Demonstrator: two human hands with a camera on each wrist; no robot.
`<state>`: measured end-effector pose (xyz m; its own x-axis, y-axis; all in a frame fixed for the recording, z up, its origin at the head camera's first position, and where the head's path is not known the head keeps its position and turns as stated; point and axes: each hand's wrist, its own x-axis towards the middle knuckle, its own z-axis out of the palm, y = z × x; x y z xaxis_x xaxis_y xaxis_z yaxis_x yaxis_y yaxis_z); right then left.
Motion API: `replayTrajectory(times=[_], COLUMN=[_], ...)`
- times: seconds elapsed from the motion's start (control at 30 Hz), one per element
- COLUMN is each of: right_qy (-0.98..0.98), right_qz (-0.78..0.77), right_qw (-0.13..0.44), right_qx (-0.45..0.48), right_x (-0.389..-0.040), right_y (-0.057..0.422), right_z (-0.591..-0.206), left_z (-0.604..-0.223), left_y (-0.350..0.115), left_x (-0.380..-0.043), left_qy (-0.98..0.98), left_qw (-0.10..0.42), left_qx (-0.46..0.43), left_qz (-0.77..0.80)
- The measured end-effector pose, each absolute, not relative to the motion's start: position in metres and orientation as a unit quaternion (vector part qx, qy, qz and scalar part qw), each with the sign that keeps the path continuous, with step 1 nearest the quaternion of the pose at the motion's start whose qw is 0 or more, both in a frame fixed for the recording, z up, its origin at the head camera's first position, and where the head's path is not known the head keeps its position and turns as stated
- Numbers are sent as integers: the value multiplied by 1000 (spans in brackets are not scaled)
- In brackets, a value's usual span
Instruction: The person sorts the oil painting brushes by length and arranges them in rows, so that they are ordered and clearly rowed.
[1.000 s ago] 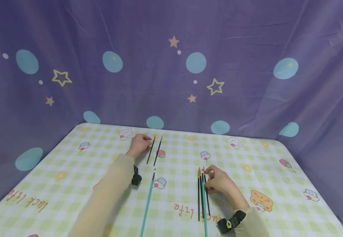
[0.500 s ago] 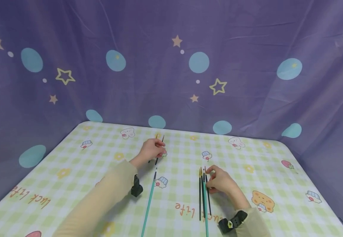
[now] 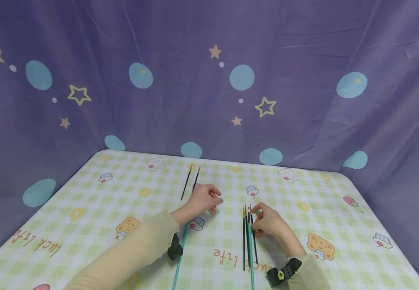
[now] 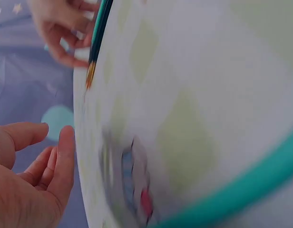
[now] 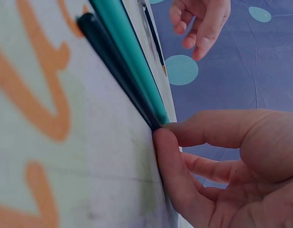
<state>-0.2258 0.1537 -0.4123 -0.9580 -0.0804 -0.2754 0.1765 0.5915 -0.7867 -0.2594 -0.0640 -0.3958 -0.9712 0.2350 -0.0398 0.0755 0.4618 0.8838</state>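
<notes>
My left hand (image 3: 205, 197) hovers over the middle of the table, thumb and forefinger apart and nothing held. Behind it lie two thin black paintbrushes, the left one (image 3: 186, 183) in full sight and the right one (image 3: 196, 177) partly covered by the hand. A teal paintbrush (image 3: 180, 257) runs under the left forearm, its tip hidden. On the right, my right hand (image 3: 269, 222) pinches a black paintbrush (image 3: 254, 247) between thumb and forefinger, at the right side of a small group. That group holds several brushes side by side, with a longer teal paintbrush (image 3: 250, 253) among black ones.
A checked tablecloth (image 3: 133, 193) with printed cartoons covers the table. Behind it hangs a purple curtain (image 3: 180, 108) with stars and blue ovals. Black camera bands (image 3: 283, 272) sit on both wrists.
My left hand has moved right and nearer, passing over the two black paintbrushes, which still lie on the table. My right hand has stayed in place at the group.
</notes>
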Motion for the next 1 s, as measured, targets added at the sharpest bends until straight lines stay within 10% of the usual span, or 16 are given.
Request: replayTrajectory(times=[1.0], right_qy=[880], right_qz=[-454], right_qw=[135], right_qx=[36], right_x=[-224], right_y=[152], right_z=[-409], left_z=[-416], left_y=[3], left_x=[-214], left_qy=[851], left_qw=[132], left_qx=[73], left_qz=[503])
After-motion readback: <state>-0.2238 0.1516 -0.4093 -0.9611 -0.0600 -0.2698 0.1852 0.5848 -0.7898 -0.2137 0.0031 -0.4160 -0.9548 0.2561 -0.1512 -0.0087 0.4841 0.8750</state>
